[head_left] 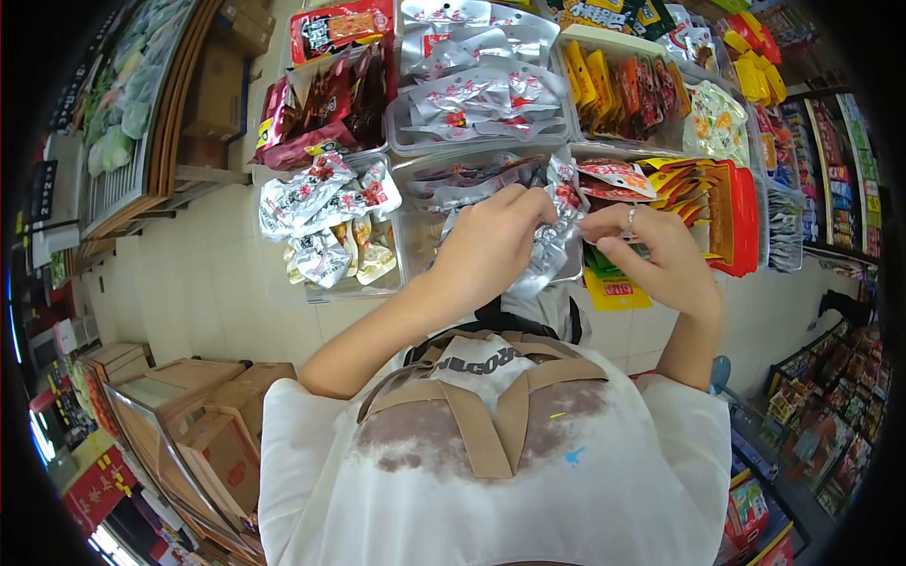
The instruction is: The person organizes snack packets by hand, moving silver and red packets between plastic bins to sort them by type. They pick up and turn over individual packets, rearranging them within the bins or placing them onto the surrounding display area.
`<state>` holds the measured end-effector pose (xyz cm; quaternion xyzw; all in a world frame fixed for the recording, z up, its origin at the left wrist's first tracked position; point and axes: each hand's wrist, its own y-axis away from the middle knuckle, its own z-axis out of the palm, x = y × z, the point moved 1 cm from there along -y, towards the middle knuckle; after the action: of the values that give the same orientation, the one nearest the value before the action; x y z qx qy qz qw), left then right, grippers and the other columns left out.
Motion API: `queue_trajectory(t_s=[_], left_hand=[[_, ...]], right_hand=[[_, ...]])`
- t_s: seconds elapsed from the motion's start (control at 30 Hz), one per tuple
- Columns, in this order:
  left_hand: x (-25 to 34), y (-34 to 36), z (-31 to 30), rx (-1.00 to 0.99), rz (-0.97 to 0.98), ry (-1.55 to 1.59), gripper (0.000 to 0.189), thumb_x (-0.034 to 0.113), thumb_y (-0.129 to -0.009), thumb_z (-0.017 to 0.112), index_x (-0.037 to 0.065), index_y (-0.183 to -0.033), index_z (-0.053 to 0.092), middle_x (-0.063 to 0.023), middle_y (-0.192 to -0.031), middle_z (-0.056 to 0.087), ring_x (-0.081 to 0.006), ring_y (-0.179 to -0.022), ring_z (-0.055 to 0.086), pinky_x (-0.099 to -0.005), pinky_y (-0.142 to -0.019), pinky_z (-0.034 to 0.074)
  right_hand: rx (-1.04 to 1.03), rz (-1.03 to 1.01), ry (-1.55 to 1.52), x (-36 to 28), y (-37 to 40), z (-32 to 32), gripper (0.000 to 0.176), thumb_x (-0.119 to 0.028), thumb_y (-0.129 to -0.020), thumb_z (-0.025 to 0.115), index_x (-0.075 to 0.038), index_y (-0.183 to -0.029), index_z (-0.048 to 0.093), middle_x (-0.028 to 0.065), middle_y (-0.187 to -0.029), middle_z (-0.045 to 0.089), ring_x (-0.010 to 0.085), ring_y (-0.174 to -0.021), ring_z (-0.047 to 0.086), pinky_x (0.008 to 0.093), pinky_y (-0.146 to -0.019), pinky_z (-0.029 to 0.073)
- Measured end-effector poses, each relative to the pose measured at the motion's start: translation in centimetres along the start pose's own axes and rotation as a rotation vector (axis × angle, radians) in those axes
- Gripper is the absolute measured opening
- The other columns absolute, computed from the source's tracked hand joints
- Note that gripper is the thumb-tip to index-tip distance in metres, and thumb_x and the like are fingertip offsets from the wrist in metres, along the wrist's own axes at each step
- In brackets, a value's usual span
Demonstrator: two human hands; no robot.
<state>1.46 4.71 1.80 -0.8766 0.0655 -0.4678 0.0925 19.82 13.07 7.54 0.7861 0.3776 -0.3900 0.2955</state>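
Observation:
My left hand [495, 241] is closed on a shiny silver foil snack packet [545, 259] with red print, over the front middle bin. Part of the packet is hidden behind my fingers. My right hand [665, 259], with a ring on one finger, has its index finger and thumb bent in at the packet's right edge. Beneath and behind my hands, a clear plastic bin [412, 250] holds more silver packets [481, 184]. Close to my right hand are a white and red packet [615, 179] and a row of yellow packets [675, 184].
To the left, a bin holds silver packets [326, 203], with dark red packets [326, 104] behind. A further clear bin [415, 141] of silver packets stands at the back. A vegetable shelf [142, 141] is far left, with cardboard boxes [222, 439] lower left. Stocked racks [830, 415] stand right.

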Motion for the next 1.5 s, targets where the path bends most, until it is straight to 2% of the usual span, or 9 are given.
queue_trajectory(t_s=[0.23, 0.33, 0.4, 0.57, 0.93, 1.03, 1.1, 1.2, 1.5], left_hand=[[1.1, 0.8, 1.3, -0.071, -0.11, -0.078, 0.021, 0.008, -0.077, 0.06, 0.005, -0.097, 0.055, -0.0103, -0.085, 0.057, -0.0308, -0.072, 0.058, -0.0372, -0.061, 0.047], [1.6, 1.4, 1.3, -0.117, -0.14, -0.119, 0.025, 0.012, -0.075, 0.064, 0.007, -0.097, 0.054, -0.0096, -0.088, 0.056, -0.0293, -0.07, 0.059, -0.0372, -0.06, 0.047], [1.2, 1.6, 1.1, -0.139, -0.158, -0.114, 0.026, 0.013, -0.075, 0.065, 0.007, -0.097, 0.053, -0.0094, -0.09, 0.055, -0.0285, -0.069, 0.059, -0.037, -0.059, 0.047], [0.1, 1.1, 0.7, 0.021, -0.179, -0.168, 0.028, 0.014, -0.073, 0.068, 0.007, -0.096, 0.052, -0.0092, -0.09, 0.055, -0.0266, -0.066, 0.057, -0.0362, -0.057, 0.047], [0.3, 0.5, 4.6, -0.176, -0.093, -0.319, 0.02, 0.008, -0.076, 0.058, 0.001, -0.093, 0.052, -0.0156, -0.086, 0.053, -0.0328, -0.067, 0.058, -0.0407, -0.054, 0.049], [-0.6, 0.8, 6.2, -0.211, -0.066, -0.265, 0.014, 0.008, -0.075, 0.056, 0.002, -0.087, 0.057, -0.0139, -0.088, 0.056, -0.0314, -0.069, 0.058, -0.0418, -0.056, 0.047], [-0.8, 0.3, 6.4, -0.278, 0.115, -0.552, 0.01, 0.011, -0.072, 0.057, 0.006, -0.079, 0.063, -0.0085, -0.086, 0.059, -0.0267, -0.076, 0.055, -0.0398, -0.06, 0.043], [-1.6, -0.1, 6.2, -0.398, 0.121, -0.676, 0.01, 0.015, -0.07, 0.058, 0.013, -0.076, 0.065, -0.0014, -0.082, 0.059, -0.0228, -0.088, 0.05, -0.0371, -0.066, 0.038], [-2.8, -1.3, 7.7, -0.376, 0.334, -0.925, 0.018, 0.024, -0.076, 0.055, 0.02, -0.091, 0.065, 0.0019, -0.099, 0.055, -0.0262, -0.104, 0.04, -0.0443, -0.091, 0.027]], right_hand=[[0.112, -0.013, 0.038, 1.2, 0.4, 1.3, 0.02, -0.015, -0.083, 0.054, -0.003, -0.097, 0.062, 0.0096, -0.086, 0.065, 0.0242, -0.079, 0.063, 0.033, -0.068, 0.048], [0.062, 0.026, 0.096, 0.7, 0.3, 1.1, 0.022, -0.005, -0.082, 0.052, 0.001, -0.101, 0.061, 0.0118, -0.092, 0.064, 0.0202, -0.084, 0.063, 0.0294, -0.076, 0.049], [0.109, 0.009, 0.069, 0.9, 0.2, 1.3, 0.021, -0.01, -0.083, 0.053, -0.001, -0.1, 0.061, 0.0115, -0.09, 0.065, 0.0221, -0.081, 0.063, 0.0307, -0.073, 0.05], [0.149, 0.01, 0.033, 0.9, 0.2, 1.2, 0.021, -0.015, -0.084, 0.054, -0.002, -0.099, 0.062, 0.0116, -0.088, 0.065, 0.0236, -0.078, 0.064, 0.0315, -0.072, 0.051], [0.07, -0.008, 0.101, 2.0, -0.1, 1.6, 0.022, -0.016, -0.083, 0.054, -0.003, -0.099, 0.062, 0.0117, -0.085, 0.065, 0.0236, -0.074, 0.063, 0.0308, -0.067, 0.049], [0.111, -0.026, 0.01, 1.7, -0.2, 1.8, 0.022, -0.016, -0.083, 0.054, -0.003, -0.098, 0.062, 0.0121, -0.084, 0.065, 0.024, -0.074, 0.063, 0.0312, -0.066, 0.049], [0.116, -0.018, -0.005, 1.9, -0.2, 2.1, 0.022, -0.016, -0.083, 0.054, -0.003, -0.098, 0.062, 0.0121, -0.085, 0.065, 0.0239, -0.075, 0.063, 0.0314, -0.066, 0.049], [0.111, -0.006, 0.003, 2.1, -0.2, 2.2, 0.022, -0.017, -0.083, 0.054, -0.002, -0.098, 0.062, 0.0123, -0.086, 0.065, 0.0239, -0.075, 0.063, 0.0315, -0.066, 0.048], [0.095, -0.036, 0.093, 2.1, -0.6, 2.3, 0.024, -0.02, -0.083, 0.055, 0.0, -0.095, 0.061, 0.014, -0.078, 0.061, 0.0262, -0.069, 0.059, 0.0339, -0.062, 0.046]])
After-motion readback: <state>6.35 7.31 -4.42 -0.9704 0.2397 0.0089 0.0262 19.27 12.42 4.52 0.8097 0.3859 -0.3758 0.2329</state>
